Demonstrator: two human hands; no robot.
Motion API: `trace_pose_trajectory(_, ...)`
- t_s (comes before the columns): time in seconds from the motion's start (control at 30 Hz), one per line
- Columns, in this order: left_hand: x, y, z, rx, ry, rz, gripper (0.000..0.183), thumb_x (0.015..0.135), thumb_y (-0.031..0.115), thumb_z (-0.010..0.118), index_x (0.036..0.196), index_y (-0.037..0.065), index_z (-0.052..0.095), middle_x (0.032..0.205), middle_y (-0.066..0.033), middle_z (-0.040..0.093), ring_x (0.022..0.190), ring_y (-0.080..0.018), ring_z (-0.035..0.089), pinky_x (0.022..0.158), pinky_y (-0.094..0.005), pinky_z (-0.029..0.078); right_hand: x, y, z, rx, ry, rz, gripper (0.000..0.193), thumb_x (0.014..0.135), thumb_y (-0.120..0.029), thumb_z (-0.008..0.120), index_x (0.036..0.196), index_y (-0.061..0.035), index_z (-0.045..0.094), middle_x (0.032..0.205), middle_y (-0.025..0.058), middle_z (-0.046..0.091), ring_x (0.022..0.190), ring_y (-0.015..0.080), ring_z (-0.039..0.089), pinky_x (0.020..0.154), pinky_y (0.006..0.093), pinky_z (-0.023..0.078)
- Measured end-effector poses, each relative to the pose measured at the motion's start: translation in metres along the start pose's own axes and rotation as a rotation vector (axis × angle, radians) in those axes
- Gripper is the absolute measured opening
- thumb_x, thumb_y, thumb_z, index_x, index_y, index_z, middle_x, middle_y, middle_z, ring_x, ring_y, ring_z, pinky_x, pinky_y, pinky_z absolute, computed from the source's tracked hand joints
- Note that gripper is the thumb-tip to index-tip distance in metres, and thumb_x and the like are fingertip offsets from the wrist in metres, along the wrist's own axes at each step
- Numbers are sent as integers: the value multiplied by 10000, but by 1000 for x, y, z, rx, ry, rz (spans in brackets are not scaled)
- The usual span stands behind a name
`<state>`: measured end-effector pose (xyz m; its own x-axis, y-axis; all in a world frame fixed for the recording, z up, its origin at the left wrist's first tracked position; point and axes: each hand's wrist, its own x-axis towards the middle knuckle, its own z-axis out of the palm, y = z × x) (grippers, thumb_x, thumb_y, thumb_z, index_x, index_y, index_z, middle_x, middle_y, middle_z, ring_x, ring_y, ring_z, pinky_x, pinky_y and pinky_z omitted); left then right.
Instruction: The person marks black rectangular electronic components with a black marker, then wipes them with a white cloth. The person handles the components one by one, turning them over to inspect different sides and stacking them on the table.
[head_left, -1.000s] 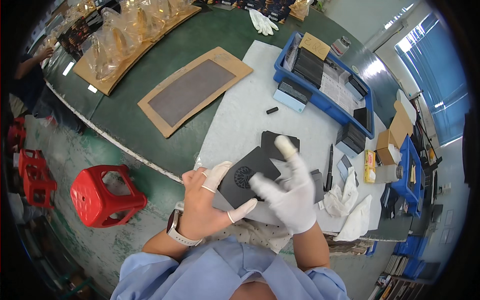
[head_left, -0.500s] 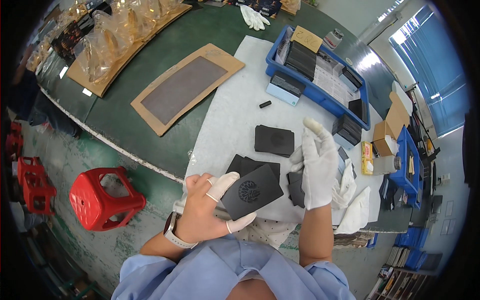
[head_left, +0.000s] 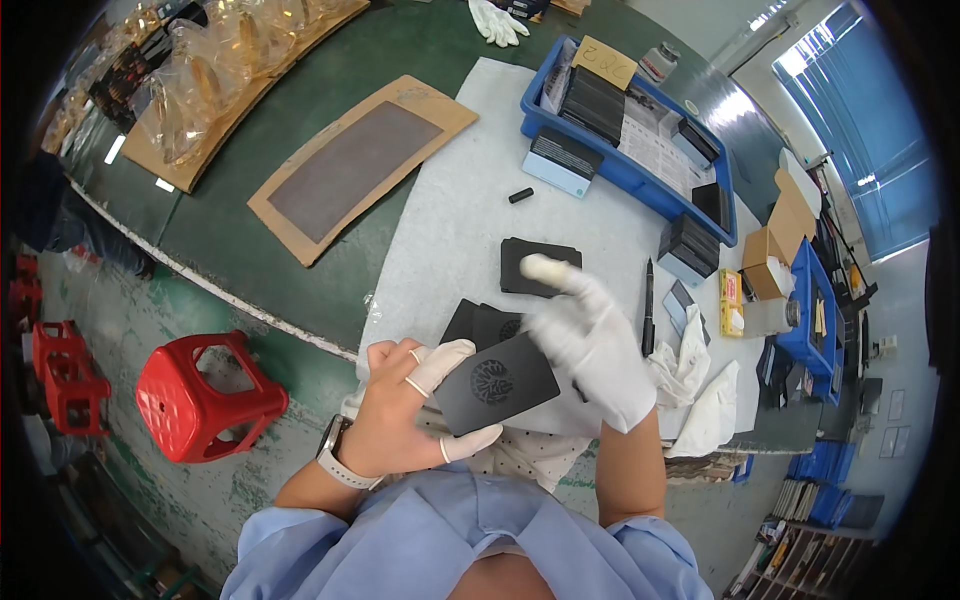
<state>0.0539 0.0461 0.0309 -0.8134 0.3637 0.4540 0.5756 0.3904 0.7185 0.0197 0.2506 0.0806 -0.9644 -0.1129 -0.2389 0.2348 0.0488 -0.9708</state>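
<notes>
My left hand (head_left: pixel 400 405), with pale finger cots on thumb and index finger, grips a black card (head_left: pixel 498 385) bearing a round emblem by its left edge. My right hand (head_left: pixel 597 340), in a white glove, hovers just right of that card, slightly blurred; its forefinger stretches toward a stack of black cards (head_left: pixel 535 256). Nothing shows in its fingers. More black cards (head_left: pixel 475 318) lie fanned out behind the held one. Part of another pile is hidden by the glove. A black pen (head_left: pixel 648 305) rests right of my right hand.
A blue tray (head_left: pixel 628 172) with black card stacks stands at the back right. Nearby are a card block (head_left: pixel 562 160), a small black cylinder (head_left: pixel 520 195) and crumpled white gloves (head_left: pixel 705 405). Cardboard with a grey sheet (head_left: pixel 355 180) lies left; a red stool (head_left: pixel 205 395) stands on the floor.
My right hand has swung left and down toward the held card, uncovering the pen. The card in my left hand has shifted slightly and turned flatter.
</notes>
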Motion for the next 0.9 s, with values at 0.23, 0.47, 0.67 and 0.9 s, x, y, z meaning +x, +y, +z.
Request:
trace_pose_trajectory(0.23, 1, 1, -2, -20, -17, 17, 703, 605, 319, 861, 1175, 10, 589, 948, -53, 622, 760, -189, 535, 760, -318, 303, 6, -4, -2, 144, 191, -23, 245, 935, -110, 581, 1158, -8, 584, 638, -15, 571, 499, 49, 501, 488, 189, 408)
trace_pose_trajectory(0.47, 1, -4, -2, -7, -7, 14, 705, 612, 320, 858, 1187, 16, 586, 923, -38, 608, 757, -189, 535, 769, -317, 306, -8, 3, 2, -188, -180, -152, 613, 787, -69, 757, 1333, -26, 482, 1053, 77, 637, 822, 92, 613, 752, 261, 502)
trace_pose_trajectory(0.67, 0, -2, -3, -42, -58, -4, 700, 613, 319, 858, 1183, 15, 587, 937, -42, 611, 766, -184, 527, 775, -318, 305, 4, -2, 10, 23, 298, 16, 298, 917, -126, 625, 1192, -23, 574, 671, 0, 594, 541, 43, 541, 465, 180, 425)
trace_pose_trajectory(0.9, 0, -7, -7, -16, -20, -28, 695, 606, 313, 859, 1168, 6, 589, 961, -53, 616, 770, -187, 526, 779, -315, 306, -9, 2, -10, 81, 147, 16, 370, 916, -124, 627, 1262, -33, 537, 661, -30, 558, 553, 27, 505, 475, 170, 387)
